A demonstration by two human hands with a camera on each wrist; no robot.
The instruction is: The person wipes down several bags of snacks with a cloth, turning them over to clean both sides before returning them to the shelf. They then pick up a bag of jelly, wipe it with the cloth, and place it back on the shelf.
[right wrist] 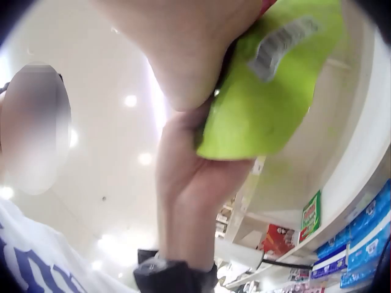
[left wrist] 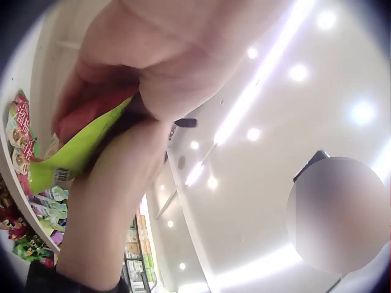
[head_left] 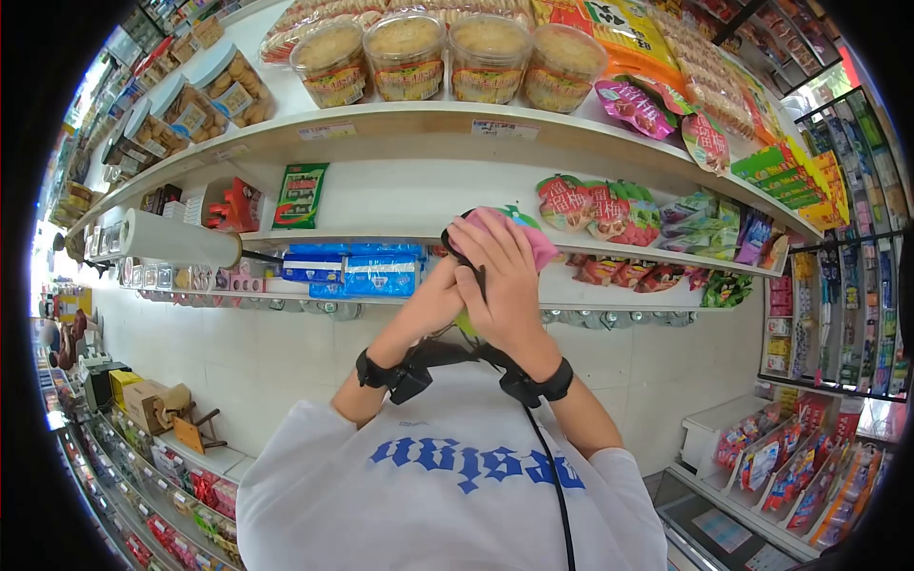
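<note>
Both hands are together in front of the shelf in the head view. My left hand (head_left: 430, 303) grips a lime-green bag (right wrist: 269, 97) with a barcode on it, its fingers largely hidden behind the bag. The right hand (head_left: 502, 271) holds a pink cloth (head_left: 535, 243) over the bag, fingers stretched across the cloth and thumb pointing up the near side. Only small bits of green show around the hands from above. In the left wrist view, reddish-pink material (left wrist: 91, 116) lies against the green bag, between the hands.
Clear tubs of snacks (head_left: 405, 62) line the upper shelf. Below stand blue packs (head_left: 381, 271), a green packet (head_left: 301, 196) and red-and-green plum bags (head_left: 609, 209). A white roll (head_left: 181, 238) sticks out at the left. Racks of goods flank both sides.
</note>
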